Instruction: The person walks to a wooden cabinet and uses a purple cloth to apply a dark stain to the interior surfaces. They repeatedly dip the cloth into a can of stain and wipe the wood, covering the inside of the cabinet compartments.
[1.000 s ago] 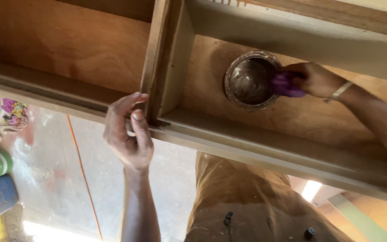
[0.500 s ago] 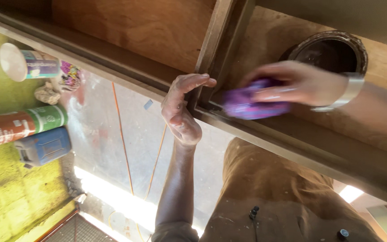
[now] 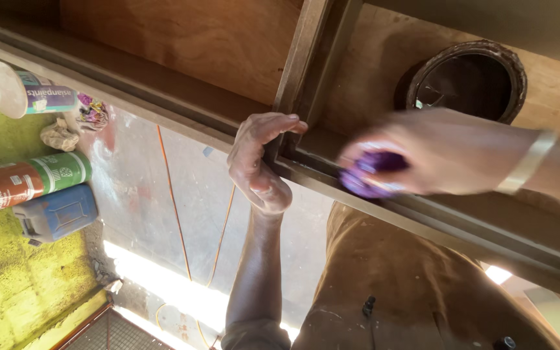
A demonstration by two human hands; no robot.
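The right hand (image 3: pixel 435 152) pinches a purple cloth (image 3: pixel 371 174) against the rail of the wooden frame (image 3: pixel 384 201), while the left hand (image 3: pixel 260 162) curls around the upright joint; that rail looks dark and coated, the plywood panel (image 3: pixel 183 45) bare, an open tin (image 3: pixel 468 81) beside it, cans (image 3: pixel 27 181) on the green floor

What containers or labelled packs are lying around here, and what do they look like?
White cylinder: far left, on its side, purple and teal label.
Orange-red cylinder: left, lying below it, green and white label end.
Blue jerrycan: just under the orange one, boxy.
Round dark tin: upper right on the wood, open, beyond the right hand.
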